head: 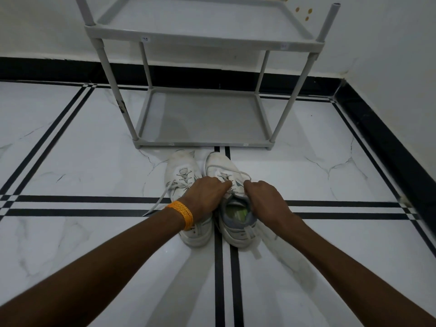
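While left hand [207, 197] and right hand [265, 199] pinch its laces [239, 173], the sneaker [218, 162] lies beneath their grip.

Head view — looking forward and down, close over the shoes [218, 164] — rack [203, 116] just beyond.

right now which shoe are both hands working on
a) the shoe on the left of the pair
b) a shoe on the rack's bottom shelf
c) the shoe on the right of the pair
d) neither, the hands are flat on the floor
c: the left hand and the right hand both pinch the laces of the right-side shoe, while the left-side shoe lies beside it on the floor.
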A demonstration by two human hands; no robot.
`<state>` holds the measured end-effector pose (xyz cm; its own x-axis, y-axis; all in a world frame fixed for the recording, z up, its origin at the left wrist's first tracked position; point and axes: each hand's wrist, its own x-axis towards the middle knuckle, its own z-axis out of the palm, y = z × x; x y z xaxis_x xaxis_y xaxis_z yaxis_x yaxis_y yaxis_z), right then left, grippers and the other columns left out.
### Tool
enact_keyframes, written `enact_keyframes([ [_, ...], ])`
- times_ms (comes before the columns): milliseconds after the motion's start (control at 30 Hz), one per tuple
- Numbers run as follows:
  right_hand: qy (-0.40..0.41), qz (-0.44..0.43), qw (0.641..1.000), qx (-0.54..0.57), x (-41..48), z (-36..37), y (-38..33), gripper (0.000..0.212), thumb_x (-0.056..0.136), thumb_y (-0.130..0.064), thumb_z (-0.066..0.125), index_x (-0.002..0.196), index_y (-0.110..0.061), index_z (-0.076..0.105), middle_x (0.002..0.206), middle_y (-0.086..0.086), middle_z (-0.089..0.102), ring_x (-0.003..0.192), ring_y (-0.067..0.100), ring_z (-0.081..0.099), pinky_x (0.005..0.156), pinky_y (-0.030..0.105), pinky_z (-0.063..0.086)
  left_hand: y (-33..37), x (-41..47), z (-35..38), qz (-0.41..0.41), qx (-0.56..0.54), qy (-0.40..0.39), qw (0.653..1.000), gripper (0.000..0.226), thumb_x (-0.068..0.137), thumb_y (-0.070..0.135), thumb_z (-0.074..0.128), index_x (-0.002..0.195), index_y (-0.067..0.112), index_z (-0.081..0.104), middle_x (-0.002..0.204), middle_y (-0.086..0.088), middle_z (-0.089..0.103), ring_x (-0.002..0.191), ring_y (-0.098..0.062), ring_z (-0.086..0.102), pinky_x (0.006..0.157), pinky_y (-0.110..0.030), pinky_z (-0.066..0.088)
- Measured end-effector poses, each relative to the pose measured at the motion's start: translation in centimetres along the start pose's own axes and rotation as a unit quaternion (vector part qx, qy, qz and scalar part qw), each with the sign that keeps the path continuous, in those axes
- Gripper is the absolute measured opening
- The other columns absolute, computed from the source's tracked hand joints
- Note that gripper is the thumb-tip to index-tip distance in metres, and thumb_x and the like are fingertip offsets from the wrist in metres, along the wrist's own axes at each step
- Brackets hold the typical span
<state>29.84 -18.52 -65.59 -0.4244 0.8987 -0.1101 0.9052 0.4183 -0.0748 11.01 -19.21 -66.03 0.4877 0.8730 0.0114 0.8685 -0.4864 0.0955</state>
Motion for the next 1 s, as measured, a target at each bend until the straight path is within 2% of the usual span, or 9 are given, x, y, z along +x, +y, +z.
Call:
enact_keyframes([
  [167,-0.009,0.011,1.000,-0.008,0.0,0.0,0.2,0.042,0.080,-0.009,0.069,0.117,-0.006,0.049,0.110,0.017,0.066,0.098,0.033,0.062,0.079,0.038,0.048,0.3,-0.4,-0.4,-0.012,0.002,0.006,1.000,0.047,0.092,0.015,0.051,0.138,0.008,0.046,0.106,-0.017,0.067,0.096,-0.036,0.063,0.079,-0.041,0.050],
  [367,-0.019,0.087,0.992,0.088,0.0,-1.2,1.5,0.011,0.088,-0.016,0.057,0.096,-0.009,0.061,0.097,0.013,0.070,0.087,0.029,0.063,0.066,0.030,0.040,-0.2,-0.8,-2.4,-0.119,-0.089,0.007,0.989,0.027,0.093,0.023,0.050,0.084,0.006,0.067,0.083,-0.012,0.066,0.084,-0.030,0.055,0.071,-0.036,0.040],
  [433,-0.041,0.109,0.966,0.233,0.0,-2.0,2.1,0.016,0.092,-0.017,0.052,0.089,-0.008,0.065,0.090,0.006,0.069,0.080,0.021,0.061,0.064,0.030,0.042,-0.8,-0.7,-3.9,-0.185,-0.333,0.036,0.924,0.032,0.096,0.025,0.052,0.083,0.004,0.073,0.087,-0.012,0.070,0.085,-0.030,0.060,0.074,-0.035,0.045],
  [500,-0.063,0.121,0.937,0.322,0.0,-2.6,2.2,0.018,0.093,-0.018,0.053,0.088,-0.009,0.068,0.085,0.000,0.066,0.078,0.014,0.059,0.065,0.025,0.044,-1.0,-0.5,-5.4,-0.196,-0.553,0.045,0.809,0.033,0.098,0.025,0.052,0.089,0.004,0.075,0.105,-0.013,0.073,0.103,-0.023,0.065,0.087,-0.028,0.047],
  [600,-0.061,0.144,0.916,0.370,-0.2,-2.4,1.9,0.017,0.093,-0.020,0.054,0.083,-0.014,0.067,0.087,0.000,0.067,0.080,0.014,0.060,0.070,0.027,0.046,-0.1,-0.4,-5.9,-0.194,-0.712,0.076,0.671,0.033,0.100,0.023,0.048,0.088,0.007,0.073,0.113,-0.015,0.070,0.115,-0.022,0.065,0.101,-0.031,0.049],
  [667,-0.053,0.161,0.905,0.391,-0.3,-2.0,1.8,0.018,0.094,-0.019,0.054,0.086,-0.010,0.068,0.089,0.003,0.068,0.082,0.016,0.061,0.071,0.028,0.047,0.3,-0.5,-5.5,-0.241,-0.740,0.115,0.618,0.030,0.101,0.027,0.048,0.092,0.003,0.064,0.098,-0.013,0.070,0.105,-0.026,0.069,0.087,-0.033,0.056],
  [733,-0.046,0.171,0.901,0.397,-0.5,-1.8,1.9,0.020,0.093,-0.017,0.052,0.089,-0.006,0.068,0.091,0.006,0.070,0.083,0.019,0.063,0.069,0.028,0.046,0.2,-0.9,-5.1,-0.279,-0.692,0.154,0.648,0.030,0.100,0.031,0.050,0.090,0.004,0.059,0.089,-0.010,0.066,0.094,-0.024,0.069,0.073,-0.031,0.055],
  [867,-0.047,0.174,0.899,0.399,-0.5,-1.2,1.8,0.021,0.092,-0.014,0.049,0.089,-0.005,0.067,0.093,0.007,0.071,0.085,0.022,0.066,0.072,0.029,0.048,0.1,-1.1,-4.6,-0.236,-0.483,0.241,0.808,0.037,0.099,0.037,0.050,0.085,0.003,0.058,0.085,-0.011,0.064,0.080,-0.015,0.068,0.069,-0.036,0.056],
  [1000,-0.048,0.172,0.903,0.391,-0.3,-1.1,1.7,0.019,0.091,-0.014,0.049,0.086,-0.007,0.067,0.089,0.005,0.070,0.077,0.017,0.063,0.066,0.025,0.047,0.5,-0.8,-5.2,-0.178,-0.401,0.287,0.852,0.040,0.100,0.037,0.050,0.076,0.005,0.055,0.068,-0.011,0.057,0.064,-0.019,0.058,0.063,-0.041,0.053],
])
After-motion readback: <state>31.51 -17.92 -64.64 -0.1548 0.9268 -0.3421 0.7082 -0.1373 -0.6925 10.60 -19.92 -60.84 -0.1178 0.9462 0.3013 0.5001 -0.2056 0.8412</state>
